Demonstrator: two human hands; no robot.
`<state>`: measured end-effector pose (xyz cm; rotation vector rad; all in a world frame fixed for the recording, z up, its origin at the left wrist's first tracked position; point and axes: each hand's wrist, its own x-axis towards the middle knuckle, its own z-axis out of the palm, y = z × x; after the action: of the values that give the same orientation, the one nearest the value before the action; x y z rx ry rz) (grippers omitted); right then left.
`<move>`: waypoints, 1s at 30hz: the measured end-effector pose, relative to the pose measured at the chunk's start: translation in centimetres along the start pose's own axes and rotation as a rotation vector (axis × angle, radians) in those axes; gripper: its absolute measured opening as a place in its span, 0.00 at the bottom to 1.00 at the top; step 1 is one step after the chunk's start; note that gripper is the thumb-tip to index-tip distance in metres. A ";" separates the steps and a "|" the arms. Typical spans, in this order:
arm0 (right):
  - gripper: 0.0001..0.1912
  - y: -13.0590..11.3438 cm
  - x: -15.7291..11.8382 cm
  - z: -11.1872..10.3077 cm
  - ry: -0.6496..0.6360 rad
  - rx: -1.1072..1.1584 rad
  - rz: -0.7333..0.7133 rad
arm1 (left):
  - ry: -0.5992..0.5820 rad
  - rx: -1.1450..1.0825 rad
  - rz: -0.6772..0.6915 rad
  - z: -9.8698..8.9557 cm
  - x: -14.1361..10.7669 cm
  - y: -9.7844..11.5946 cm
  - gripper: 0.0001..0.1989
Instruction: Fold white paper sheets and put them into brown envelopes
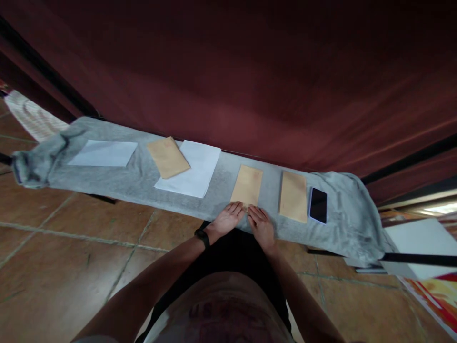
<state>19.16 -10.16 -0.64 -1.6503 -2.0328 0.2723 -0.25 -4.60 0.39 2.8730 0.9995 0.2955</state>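
A tan paper envelope (248,184) lies lengthwise in front of me on the grey cloth, and both of my hands are at its near end. My left hand (229,218) is closed on the near left corner, its fingers together and pointing right. Against the near right corner, my right hand (262,227) has its fingers bent over the paper. The fingertips of the two hands almost meet at the middle of that edge. My thumbs are mostly hidden. A black band (202,237) circles my left wrist.
Grey cloth (139,183) covers the long narrow bench. Right of my hands lie another tan envelope (293,196) and a phone (318,205). To the left are white sheets (200,169) partly under tan envelopes (168,157), and more white paper (103,153). A dark red curtain (228,95) hangs behind.
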 end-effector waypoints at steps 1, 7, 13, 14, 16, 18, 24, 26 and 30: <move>0.20 0.0 0.0 0.1 0.010 0.003 0.001 | 0.005 0.007 0.006 0.1 0.0 -0.1 0.22; 0.19 0.0 0.0 0.2 0.045 0.015 -0.004 | 0.095 -0.054 -0.033 -0.6 0.7 -0.7 0.15; 0.19 -0.3 0.1 0.3 0.057 0.029 0.012 | 0.067 -0.143 -0.022 -1.0 4.4 -2.2 0.18; 0.19 -0.3 0.1 0.3 0.060 0.028 0.014 | 0.064 -0.142 -0.007 -0.6 5.2 -2.5 0.19; 0.18 -0.3 0.1 0.4 0.067 0.026 0.016 | 0.050 -0.123 0.014 0.3 6.8 -3.1 0.22; 0.18 -0.4 0.2 0.4 0.074 0.024 0.013 | 0.027 -0.098 0.011 1.3 8.4 -3.8 0.24; 0.19 -0.6 0.3 0.1 0.094 0.038 -0.021 | -0.015 -0.055 0.010 2.3 12.6 -5.9 0.27; 0.19 -0.6 0.3 0.0 0.111 0.053 -0.024 | -0.011 -0.039 -0.003 2.2 13.9 -6.4 0.28; 0.19 -0.6 0.3 0.1 0.136 0.063 -0.031 | -0.005 -0.035 -0.051 2.2 16.3 -6.9 0.30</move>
<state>18.54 -9.99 -0.37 -1.5552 -1.9275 0.2048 8.55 10.87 -0.29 2.8104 1.0538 0.2983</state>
